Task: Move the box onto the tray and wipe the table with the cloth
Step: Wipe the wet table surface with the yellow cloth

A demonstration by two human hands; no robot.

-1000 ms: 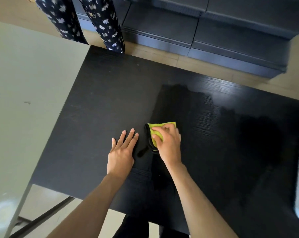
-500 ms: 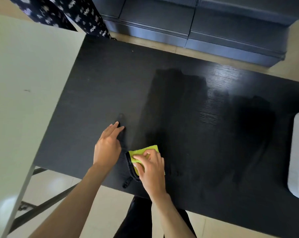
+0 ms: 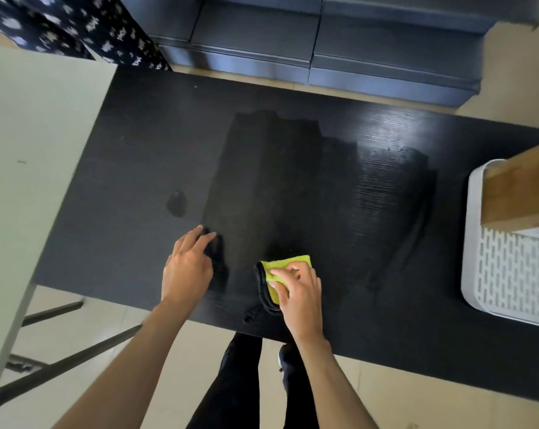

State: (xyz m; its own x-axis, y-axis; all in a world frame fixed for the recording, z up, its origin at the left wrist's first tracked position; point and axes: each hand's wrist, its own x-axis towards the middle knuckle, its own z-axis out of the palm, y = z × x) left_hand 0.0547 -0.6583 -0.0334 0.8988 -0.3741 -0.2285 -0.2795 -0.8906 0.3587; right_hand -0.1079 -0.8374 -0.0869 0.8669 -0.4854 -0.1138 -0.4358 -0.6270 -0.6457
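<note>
My right hand (image 3: 296, 289) presses a yellow-green cloth (image 3: 288, 264) with a black edge flat on the black table (image 3: 138, 144), close to its near edge. My left hand (image 3: 186, 267) rests beside it on the tabletop, fingers slightly bent, holding nothing. A brown cardboard box (image 3: 522, 190) stands in the white perforated tray (image 3: 475, 258) at the table's right end; both run out of the picture. Dark damp streaks cover the middle of the table.
A pale table (image 3: 29, 150) butts against the black one on the left. A person in dark patterned trousers (image 3: 76, 29) stands at the far left corner. Grey cabinets (image 3: 308, 41) line the far side. My legs show below the near edge.
My right hand has drawn the cloth back toward the near edge and slightly right. My left hand has slid back with it. The view shifted, bringing the tray and box into sight.
</note>
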